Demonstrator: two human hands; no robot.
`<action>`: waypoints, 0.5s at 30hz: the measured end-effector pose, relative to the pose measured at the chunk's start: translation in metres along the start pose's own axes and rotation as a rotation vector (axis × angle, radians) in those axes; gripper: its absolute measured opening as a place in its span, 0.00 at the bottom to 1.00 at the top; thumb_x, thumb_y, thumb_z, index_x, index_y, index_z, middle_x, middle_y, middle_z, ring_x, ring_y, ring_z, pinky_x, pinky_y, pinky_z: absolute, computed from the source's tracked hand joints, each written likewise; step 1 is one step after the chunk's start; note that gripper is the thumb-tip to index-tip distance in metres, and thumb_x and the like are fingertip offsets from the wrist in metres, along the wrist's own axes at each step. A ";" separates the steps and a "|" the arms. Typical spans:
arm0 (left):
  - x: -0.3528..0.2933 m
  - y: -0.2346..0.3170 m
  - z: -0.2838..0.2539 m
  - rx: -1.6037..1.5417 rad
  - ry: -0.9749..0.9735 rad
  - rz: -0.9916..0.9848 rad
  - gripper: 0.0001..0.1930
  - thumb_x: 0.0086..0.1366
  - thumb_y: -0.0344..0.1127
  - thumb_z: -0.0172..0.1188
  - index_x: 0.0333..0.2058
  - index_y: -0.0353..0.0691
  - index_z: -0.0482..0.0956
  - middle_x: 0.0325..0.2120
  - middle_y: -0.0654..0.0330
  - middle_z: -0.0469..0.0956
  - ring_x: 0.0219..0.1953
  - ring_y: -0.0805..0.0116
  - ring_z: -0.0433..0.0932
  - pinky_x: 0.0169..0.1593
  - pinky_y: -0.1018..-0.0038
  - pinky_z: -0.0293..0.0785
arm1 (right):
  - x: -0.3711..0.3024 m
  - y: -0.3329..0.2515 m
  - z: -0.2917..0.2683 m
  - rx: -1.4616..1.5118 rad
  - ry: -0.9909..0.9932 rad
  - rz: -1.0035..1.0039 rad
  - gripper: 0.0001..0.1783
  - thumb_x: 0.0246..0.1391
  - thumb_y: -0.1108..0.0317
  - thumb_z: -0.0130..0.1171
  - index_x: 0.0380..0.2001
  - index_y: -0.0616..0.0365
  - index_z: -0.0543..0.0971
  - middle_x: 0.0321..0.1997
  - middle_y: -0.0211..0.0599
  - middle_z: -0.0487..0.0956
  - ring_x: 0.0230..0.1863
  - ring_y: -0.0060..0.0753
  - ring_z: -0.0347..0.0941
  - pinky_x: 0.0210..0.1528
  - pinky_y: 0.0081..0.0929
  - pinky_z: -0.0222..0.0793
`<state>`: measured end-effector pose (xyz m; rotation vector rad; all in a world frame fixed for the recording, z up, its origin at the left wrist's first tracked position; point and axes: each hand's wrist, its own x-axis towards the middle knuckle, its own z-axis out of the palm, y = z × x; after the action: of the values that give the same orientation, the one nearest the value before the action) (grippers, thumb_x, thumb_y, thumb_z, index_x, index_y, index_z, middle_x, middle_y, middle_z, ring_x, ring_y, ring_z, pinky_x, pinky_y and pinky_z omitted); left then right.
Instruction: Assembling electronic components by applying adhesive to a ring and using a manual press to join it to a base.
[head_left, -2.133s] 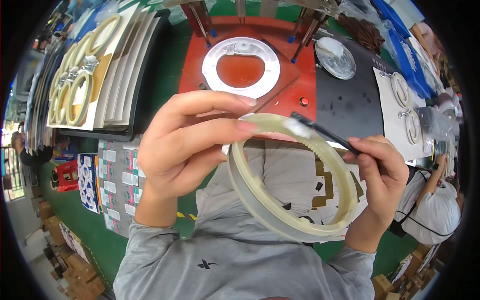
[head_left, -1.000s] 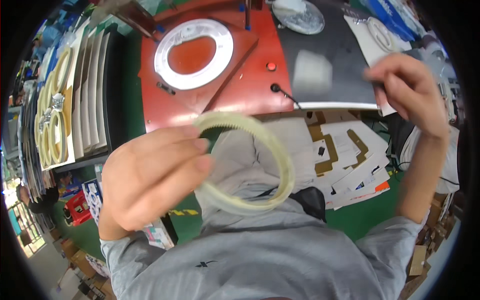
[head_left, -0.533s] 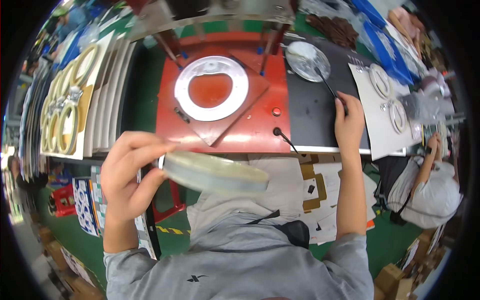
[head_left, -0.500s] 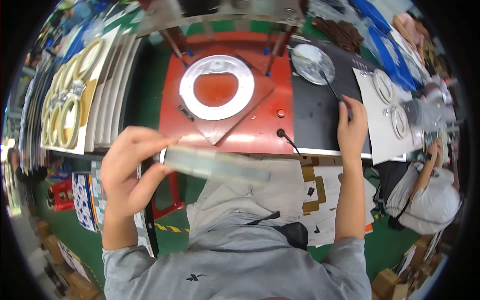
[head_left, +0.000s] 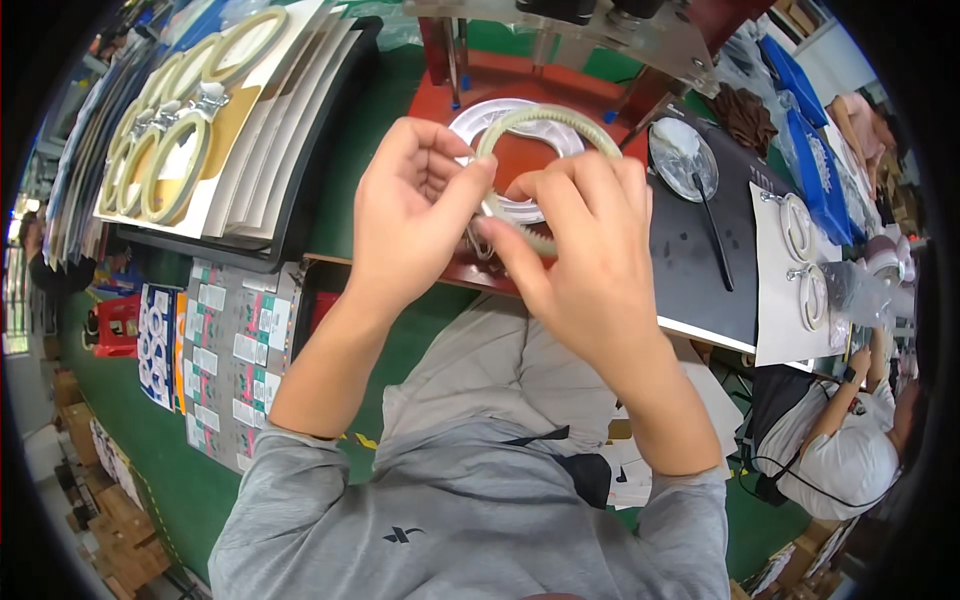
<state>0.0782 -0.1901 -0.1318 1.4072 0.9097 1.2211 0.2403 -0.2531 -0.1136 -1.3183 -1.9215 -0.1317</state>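
Both hands hold a pale cream ring (head_left: 565, 115) with a ridged inner side, raised over the red press base. My left hand (head_left: 410, 215) is closed in a pinch at the ring's left side, where a small whitish part shows between the fingertips. My right hand (head_left: 595, 245) grips the ring's near right part with thumb and fingers; these hide much of it. Beneath lies a white ring-shaped plate (head_left: 463, 122) on the red base (head_left: 490, 75). To the right, a thin black stick (head_left: 718, 240) leans out of a round shallow dish (head_left: 702, 165) holding something white.
At the left, several similar rings (head_left: 160, 190) lie on stacked card sheets (head_left: 265, 130) in a black tray (head_left: 300, 190). The press's metal posts (head_left: 455, 65) stand beyond my hands. On the right, a white sheet (head_left: 775, 270) carries more rings; a co-worker (head_left: 840, 450) sits beyond it.
My right hand has let go of the black stick and come over to the ring. My left hand has moved forward and right, bringing the ring over the press base. The view has shifted.
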 end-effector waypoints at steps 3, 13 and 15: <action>0.010 -0.009 0.002 0.000 0.084 0.001 0.13 0.65 0.30 0.69 0.40 0.33 0.72 0.27 0.61 0.78 0.25 0.78 0.77 0.29 0.80 0.75 | 0.015 0.006 0.004 -0.073 -0.049 -0.046 0.17 0.44 0.63 0.76 0.33 0.57 0.80 0.38 0.37 0.74 0.44 0.47 0.68 0.46 0.44 0.63; 0.020 -0.026 -0.011 0.451 0.047 0.214 0.09 0.69 0.34 0.67 0.37 0.33 0.81 0.28 0.63 0.80 0.29 0.78 0.76 0.35 0.79 0.73 | 0.049 0.041 -0.006 -0.010 -0.336 -0.054 0.10 0.49 0.68 0.72 0.31 0.61 0.84 0.34 0.41 0.80 0.41 0.47 0.73 0.46 0.39 0.71; 0.015 -0.034 -0.021 0.502 0.016 0.316 0.08 0.68 0.33 0.67 0.37 0.33 0.82 0.30 0.61 0.81 0.31 0.76 0.78 0.37 0.77 0.74 | 0.043 0.042 -0.007 -0.029 -0.351 -0.042 0.10 0.49 0.68 0.72 0.32 0.61 0.83 0.34 0.40 0.80 0.42 0.47 0.73 0.47 0.39 0.71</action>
<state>0.0637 -0.1643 -0.1629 2.0025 1.0818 1.2864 0.2725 -0.2053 -0.0950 -1.3923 -2.2476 0.0558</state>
